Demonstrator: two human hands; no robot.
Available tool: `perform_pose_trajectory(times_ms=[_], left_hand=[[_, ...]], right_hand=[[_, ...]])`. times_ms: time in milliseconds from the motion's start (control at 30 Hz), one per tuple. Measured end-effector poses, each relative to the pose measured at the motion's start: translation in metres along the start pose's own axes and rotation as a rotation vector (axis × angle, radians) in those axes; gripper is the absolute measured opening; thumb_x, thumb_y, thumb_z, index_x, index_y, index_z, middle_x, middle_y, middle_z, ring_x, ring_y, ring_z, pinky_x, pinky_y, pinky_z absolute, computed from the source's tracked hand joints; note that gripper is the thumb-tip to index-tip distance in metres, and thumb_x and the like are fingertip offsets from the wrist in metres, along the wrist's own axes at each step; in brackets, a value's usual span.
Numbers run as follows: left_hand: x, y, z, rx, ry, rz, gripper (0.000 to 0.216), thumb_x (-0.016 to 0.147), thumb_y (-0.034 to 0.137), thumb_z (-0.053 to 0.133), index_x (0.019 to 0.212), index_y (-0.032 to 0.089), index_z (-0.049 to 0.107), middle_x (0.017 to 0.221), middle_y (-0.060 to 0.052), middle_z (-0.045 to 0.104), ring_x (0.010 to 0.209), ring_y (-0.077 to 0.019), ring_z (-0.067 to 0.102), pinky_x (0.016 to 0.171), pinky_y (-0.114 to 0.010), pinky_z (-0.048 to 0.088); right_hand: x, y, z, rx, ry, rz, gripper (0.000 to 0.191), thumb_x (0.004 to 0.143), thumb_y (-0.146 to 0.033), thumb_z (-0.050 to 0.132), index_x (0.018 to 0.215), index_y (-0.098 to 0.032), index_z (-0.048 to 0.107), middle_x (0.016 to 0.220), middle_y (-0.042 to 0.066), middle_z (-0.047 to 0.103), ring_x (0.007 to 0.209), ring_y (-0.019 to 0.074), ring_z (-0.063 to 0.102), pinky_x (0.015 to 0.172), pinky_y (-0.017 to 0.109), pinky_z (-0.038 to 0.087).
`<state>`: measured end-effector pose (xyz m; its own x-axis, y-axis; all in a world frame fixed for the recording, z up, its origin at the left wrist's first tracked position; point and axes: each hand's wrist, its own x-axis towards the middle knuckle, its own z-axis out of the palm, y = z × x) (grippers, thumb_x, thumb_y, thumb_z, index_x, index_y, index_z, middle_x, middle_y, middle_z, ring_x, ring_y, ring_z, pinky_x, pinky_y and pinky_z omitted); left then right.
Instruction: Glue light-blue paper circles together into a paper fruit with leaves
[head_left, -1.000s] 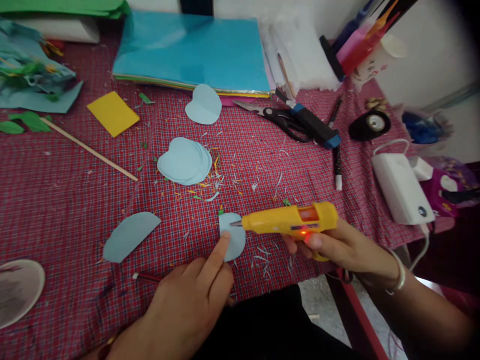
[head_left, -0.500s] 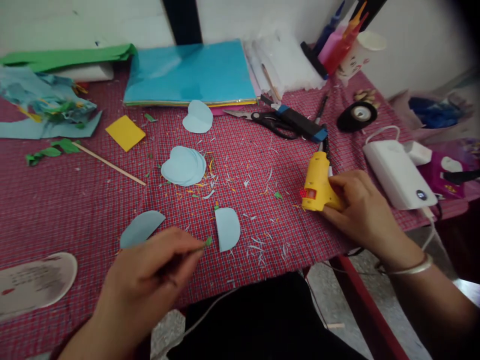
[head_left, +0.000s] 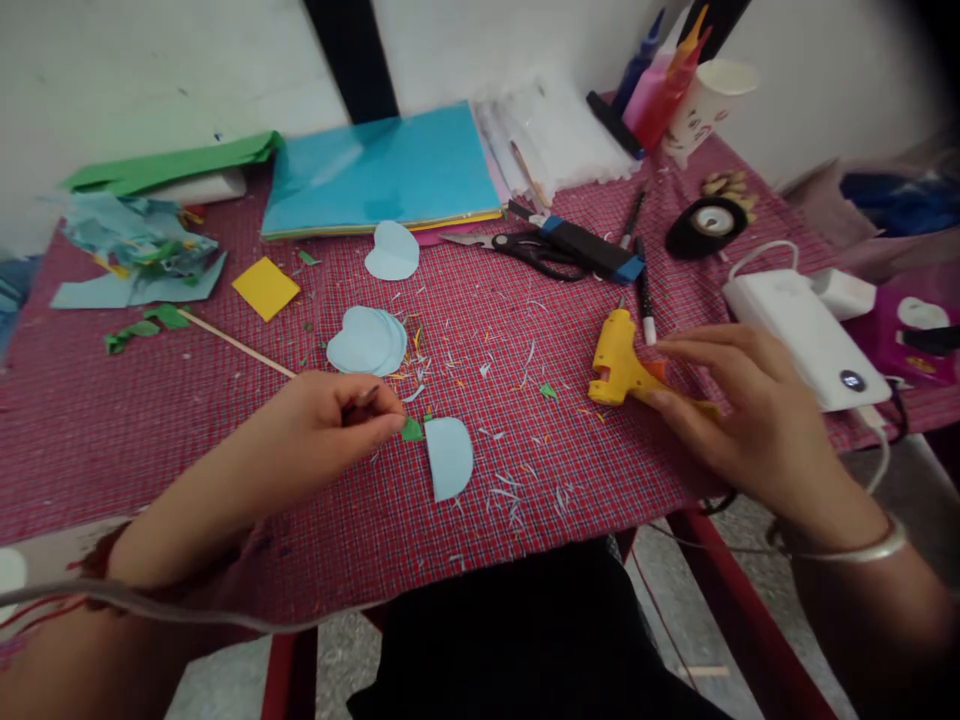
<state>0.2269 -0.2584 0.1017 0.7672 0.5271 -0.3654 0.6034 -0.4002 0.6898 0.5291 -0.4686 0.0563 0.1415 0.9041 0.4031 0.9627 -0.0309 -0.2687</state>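
Observation:
My left hand (head_left: 337, 415) pinches a small green paper scrap (head_left: 411, 430) between thumb and fingertips. Just right of it lies a folded light blue paper piece (head_left: 450, 460) with a bit of green at its upper corner. A yellow glue gun (head_left: 616, 362) rests on its side on the checked cloth, nozzle pointing away. Over its handle, my right hand (head_left: 739, 405) has its fingers stretched and apart, the thumb still touching the handle. Stacked light blue paper hearts (head_left: 364, 342) and a single heart (head_left: 394, 250) lie farther back.
Scissors (head_left: 525, 250), a blue and black cutter (head_left: 592, 248) and a black marker (head_left: 645, 295) lie behind the glue gun. A white power bank (head_left: 806, 335) is at the right. Coloured sheets (head_left: 375, 170), a yellow square (head_left: 266, 288) and a thin stick (head_left: 236, 343) are farther left.
The glue gun has come down onto the cloth, and my right fingers have loosened from it. My left hand has moved up with the green scrap; its arm now covers the folded blue piece at left.

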Motion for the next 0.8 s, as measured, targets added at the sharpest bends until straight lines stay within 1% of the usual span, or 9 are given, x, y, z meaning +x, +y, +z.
perform_pose_trajectory(times_ms=[67,133,167,267,333,467,533,700,800], left_hand=[[0.006,0.002,-0.001,-0.03,-0.027,-0.02,0.021,0.079,0.034,0.052,0.069,0.017,0.059,0.061,0.003,0.055,0.054,-0.0091,0.047,0.051,-0.021,0.035],[0.012,0.003,0.0,-0.042,-0.045,-0.042,0.02,0.077,0.034,0.053,0.068,0.017,0.056,0.059,0.004,0.053,0.053,-0.0085,0.045,0.05,-0.021,0.035],[0.015,0.003,0.001,-0.047,-0.054,-0.051,0.02,0.077,0.035,0.053,0.067,0.017,0.055,0.059,0.004,0.052,0.052,-0.0082,0.044,0.05,-0.021,0.035],[0.023,-0.002,0.002,-0.068,-0.071,-0.069,0.02,0.077,0.036,0.055,0.068,0.018,0.055,0.057,0.005,0.049,0.05,-0.0075,0.04,0.048,-0.02,0.033],[0.027,-0.006,0.002,-0.083,-0.066,-0.069,0.021,0.077,0.036,0.057,0.069,0.018,0.055,0.056,0.006,0.047,0.05,-0.0072,0.038,0.048,-0.02,0.031],[0.029,-0.013,0.001,-0.119,-0.036,-0.048,0.021,0.078,0.036,0.059,0.071,0.017,0.057,0.06,0.005,0.049,0.055,-0.0079,0.04,0.052,-0.021,0.033],[0.029,-0.015,0.002,-0.13,-0.062,-0.025,0.021,0.08,0.036,0.057,0.071,0.017,0.057,0.061,0.005,0.047,0.056,-0.0083,0.04,0.054,-0.021,0.034],[0.03,-0.015,0.006,-0.176,-0.204,0.019,0.022,0.084,0.034,0.055,0.07,0.017,0.056,0.063,0.006,0.046,0.058,-0.0084,0.039,0.055,-0.021,0.033],[0.032,-0.015,0.009,-0.149,-0.219,-0.006,0.023,0.085,0.035,0.055,0.07,0.017,0.056,0.063,0.006,0.046,0.06,-0.009,0.04,0.056,-0.022,0.033]], right_hand=[[0.003,-0.024,0.0,0.165,0.005,0.002,0.028,0.088,-0.021,0.063,0.115,-0.022,0.058,0.107,0.011,0.063,0.101,0.0252,0.059,0.089,0.045,0.049],[0.008,-0.051,0.004,0.314,-0.104,-0.091,0.023,0.091,-0.022,0.058,0.114,-0.023,0.058,0.105,0.008,0.062,0.101,0.0232,0.058,0.089,0.043,0.049],[0.01,-0.065,0.008,0.358,-0.203,-0.117,0.021,0.092,-0.021,0.055,0.114,-0.022,0.059,0.107,0.009,0.062,0.101,0.0224,0.058,0.088,0.041,0.049],[0.017,-0.098,0.023,0.391,-0.413,-0.228,0.024,0.095,-0.021,0.05,0.116,-0.021,0.061,0.102,0.008,0.063,0.093,0.022,0.057,0.082,0.039,0.047],[0.017,-0.111,0.034,0.366,-0.465,-0.261,0.028,0.095,-0.023,0.051,0.122,-0.022,0.06,0.112,0.009,0.061,0.099,0.0242,0.055,0.085,0.041,0.046],[0.011,-0.119,0.049,0.355,-0.47,-0.304,0.032,0.096,-0.027,0.05,0.128,-0.023,0.056,0.134,0.009,0.054,0.121,0.0273,0.045,0.1,0.045,0.038],[0.008,-0.118,0.052,0.338,-0.48,-0.303,0.032,0.096,-0.029,0.05,0.127,-0.024,0.057,0.135,0.009,0.053,0.125,0.0278,0.042,0.104,0.046,0.035],[0.007,-0.117,0.053,0.316,-0.495,-0.301,0.035,0.094,-0.029,0.053,0.129,-0.025,0.055,0.136,0.009,0.052,0.127,0.0274,0.041,0.107,0.046,0.031],[0.008,-0.117,0.053,0.323,-0.497,-0.297,0.034,0.094,-0.029,0.053,0.128,-0.025,0.055,0.136,0.008,0.053,0.127,0.0266,0.041,0.108,0.045,0.03]])
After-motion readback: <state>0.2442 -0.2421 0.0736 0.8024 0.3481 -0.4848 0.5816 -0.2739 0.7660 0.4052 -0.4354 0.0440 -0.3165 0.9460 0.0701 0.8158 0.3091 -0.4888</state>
